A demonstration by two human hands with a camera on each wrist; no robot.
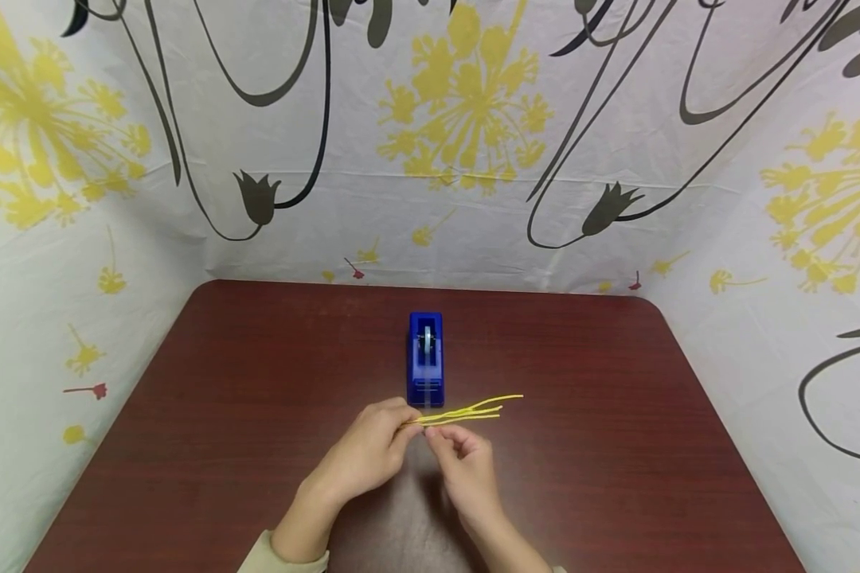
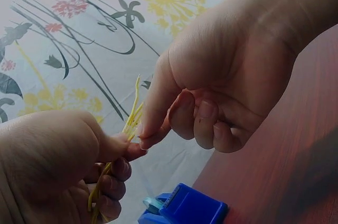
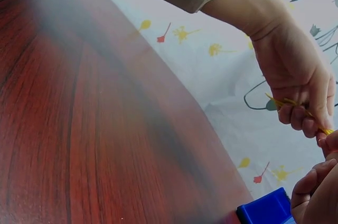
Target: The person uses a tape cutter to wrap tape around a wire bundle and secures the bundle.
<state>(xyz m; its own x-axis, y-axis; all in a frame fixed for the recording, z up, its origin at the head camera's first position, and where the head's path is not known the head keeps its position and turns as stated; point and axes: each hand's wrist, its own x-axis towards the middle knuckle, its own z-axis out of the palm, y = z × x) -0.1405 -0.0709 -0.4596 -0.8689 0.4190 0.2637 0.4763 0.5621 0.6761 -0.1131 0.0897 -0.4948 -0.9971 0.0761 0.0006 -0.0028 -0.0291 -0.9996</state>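
My left hand (image 1: 373, 450) pinches a small bundle of thin yellow strings (image 1: 473, 413) between thumb and forefinger. The loose ends fan out to the right in the head view, while the other ends run down along the left palm in the left wrist view. Against the bundle, the thumb and forefinger of my right hand (image 1: 467, 469) press together at their tips. A pale, see-through bit of tape (image 2: 130, 129) shows on the strings right at those fingertips, largely hidden by them. Just beyond both hands stands a blue tape dispenser (image 1: 426, 378) with a roll in it.
The dark red-brown wooden table (image 1: 258, 358) has rounded far corners. White cloth (image 1: 430, 231) with yellow flowers and grey stems hangs behind it and along both sides. A light sleeve (image 1: 275, 555) covers the left forearm.
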